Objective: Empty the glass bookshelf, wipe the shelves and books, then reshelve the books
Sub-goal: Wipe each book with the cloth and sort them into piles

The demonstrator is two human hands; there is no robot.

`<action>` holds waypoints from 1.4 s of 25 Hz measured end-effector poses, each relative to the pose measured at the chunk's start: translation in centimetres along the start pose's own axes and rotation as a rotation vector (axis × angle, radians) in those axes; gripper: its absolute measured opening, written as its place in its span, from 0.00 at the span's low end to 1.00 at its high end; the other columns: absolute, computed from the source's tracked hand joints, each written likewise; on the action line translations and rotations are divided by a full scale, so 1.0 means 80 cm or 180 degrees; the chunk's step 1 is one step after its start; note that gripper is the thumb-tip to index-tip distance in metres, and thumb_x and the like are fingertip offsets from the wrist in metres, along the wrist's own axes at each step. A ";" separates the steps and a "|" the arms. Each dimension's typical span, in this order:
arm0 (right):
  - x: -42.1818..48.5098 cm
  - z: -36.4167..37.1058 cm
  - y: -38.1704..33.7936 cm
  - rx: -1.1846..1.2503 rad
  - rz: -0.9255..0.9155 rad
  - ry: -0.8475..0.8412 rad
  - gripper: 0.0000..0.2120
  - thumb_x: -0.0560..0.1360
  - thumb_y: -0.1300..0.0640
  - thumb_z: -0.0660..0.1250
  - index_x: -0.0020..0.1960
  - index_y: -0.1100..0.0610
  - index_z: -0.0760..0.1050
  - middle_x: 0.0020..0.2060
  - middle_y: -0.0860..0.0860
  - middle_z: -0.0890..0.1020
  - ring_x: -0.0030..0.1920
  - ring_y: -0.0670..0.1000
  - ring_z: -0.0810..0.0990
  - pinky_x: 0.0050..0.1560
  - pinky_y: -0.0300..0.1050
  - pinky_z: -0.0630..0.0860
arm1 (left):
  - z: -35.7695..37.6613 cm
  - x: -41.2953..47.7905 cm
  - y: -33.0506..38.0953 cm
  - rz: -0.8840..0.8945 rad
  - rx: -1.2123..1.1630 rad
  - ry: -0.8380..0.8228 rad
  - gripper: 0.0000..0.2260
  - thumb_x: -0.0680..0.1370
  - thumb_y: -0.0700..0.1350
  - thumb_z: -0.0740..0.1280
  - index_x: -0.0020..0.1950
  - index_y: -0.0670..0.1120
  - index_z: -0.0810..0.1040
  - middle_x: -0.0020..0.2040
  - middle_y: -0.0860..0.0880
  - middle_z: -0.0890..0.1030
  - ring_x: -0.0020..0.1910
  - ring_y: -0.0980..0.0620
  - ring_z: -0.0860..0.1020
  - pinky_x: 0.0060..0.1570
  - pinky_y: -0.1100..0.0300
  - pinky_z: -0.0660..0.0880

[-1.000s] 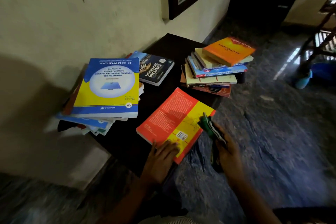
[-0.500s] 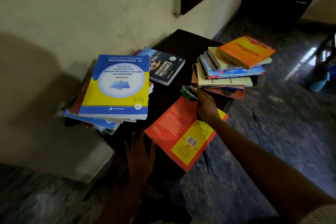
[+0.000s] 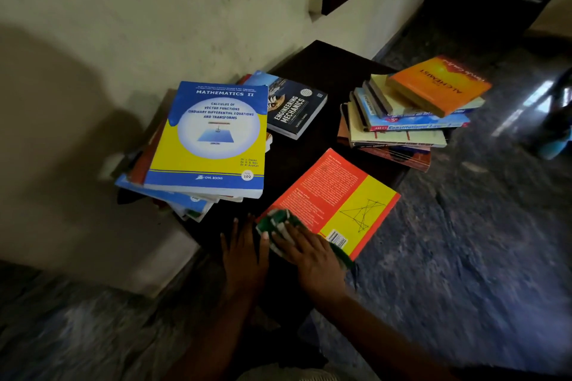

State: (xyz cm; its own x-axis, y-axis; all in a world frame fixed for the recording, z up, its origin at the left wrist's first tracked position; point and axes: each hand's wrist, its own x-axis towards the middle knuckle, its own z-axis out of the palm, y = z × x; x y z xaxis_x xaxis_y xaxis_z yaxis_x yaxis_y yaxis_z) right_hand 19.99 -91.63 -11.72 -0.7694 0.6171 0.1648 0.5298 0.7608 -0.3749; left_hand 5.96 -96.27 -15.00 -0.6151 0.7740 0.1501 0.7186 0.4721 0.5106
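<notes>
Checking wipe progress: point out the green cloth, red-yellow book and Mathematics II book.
green cloth point(image 3: 272, 221): head view, bunched left end
red-yellow book point(image 3: 334, 192): head view, red panel
Mathematics II book point(image 3: 216, 139): head view, cover centre

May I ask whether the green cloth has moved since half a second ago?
Yes: the green cloth slid along the red-and-yellow book, from its far end to its near corner.
</notes>
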 end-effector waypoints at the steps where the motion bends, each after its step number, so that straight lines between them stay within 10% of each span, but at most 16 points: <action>1: -0.005 -0.009 0.005 -0.0034 -0.0132 0.0073 0.22 0.71 0.50 0.57 0.64 0.46 0.73 0.62 0.49 0.78 0.58 0.52 0.79 0.56 0.45 0.70 | -0.002 -0.001 0.000 -0.0007 -0.0029 0.0025 0.34 0.79 0.62 0.44 0.66 0.39 0.73 0.65 0.40 0.75 0.69 0.39 0.69 0.68 0.37 0.58; 8: 0.033 -0.081 0.159 0.0014 0.1775 0.0567 0.29 0.70 0.64 0.51 0.71 0.54 0.65 0.70 0.59 0.66 0.70 0.62 0.65 0.67 0.57 0.63 | -0.006 -0.004 0.002 0.0026 -0.0131 -0.0131 0.43 0.74 0.70 0.36 0.72 0.43 0.67 0.71 0.44 0.69 0.74 0.44 0.60 0.72 0.45 0.47; 19: -0.081 -0.023 0.031 0.0698 -0.0109 0.0290 0.29 0.69 0.67 0.56 0.66 0.48 0.71 0.66 0.46 0.73 0.66 0.48 0.70 0.64 0.42 0.65 | -0.018 -0.027 0.019 0.0223 -0.0771 -0.0149 0.43 0.72 0.73 0.44 0.75 0.43 0.58 0.75 0.46 0.59 0.75 0.49 0.54 0.74 0.46 0.49; 24: -0.124 -0.073 0.072 0.1696 0.1178 0.0972 0.21 0.73 0.65 0.60 0.62 0.48 0.75 0.62 0.46 0.77 0.62 0.43 0.74 0.63 0.34 0.69 | -0.007 -0.056 0.080 0.1565 -0.0799 -0.0364 0.29 0.79 0.63 0.54 0.70 0.43 0.69 0.70 0.44 0.69 0.71 0.51 0.63 0.70 0.44 0.61; 32: -0.166 -0.102 0.086 0.1244 0.2095 0.1066 0.24 0.76 0.71 0.60 0.64 0.48 0.71 0.61 0.50 0.77 0.55 0.47 0.75 0.43 0.17 0.63 | 0.030 -0.046 0.152 0.1698 0.1317 -0.1029 0.36 0.53 0.46 0.82 0.60 0.42 0.79 0.58 0.41 0.80 0.57 0.40 0.79 0.49 0.42 0.77; 35: -0.168 -0.106 0.084 0.1165 0.2212 0.1146 0.22 0.76 0.69 0.60 0.66 0.50 0.71 0.60 0.55 0.78 0.52 0.52 0.78 0.41 0.19 0.65 | 0.011 -0.040 0.165 0.1860 0.1320 -0.0956 0.31 0.63 0.43 0.78 0.63 0.39 0.75 0.60 0.41 0.77 0.58 0.39 0.76 0.52 0.46 0.77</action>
State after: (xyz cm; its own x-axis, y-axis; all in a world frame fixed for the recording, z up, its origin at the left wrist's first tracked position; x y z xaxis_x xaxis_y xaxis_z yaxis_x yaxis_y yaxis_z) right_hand 36.93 -93.15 -8.67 -0.1207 0.9917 0.0451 0.6424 0.1127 -0.7580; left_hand 17.69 -92.10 -9.51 -0.0274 0.9991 0.0313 0.9983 0.0257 0.0518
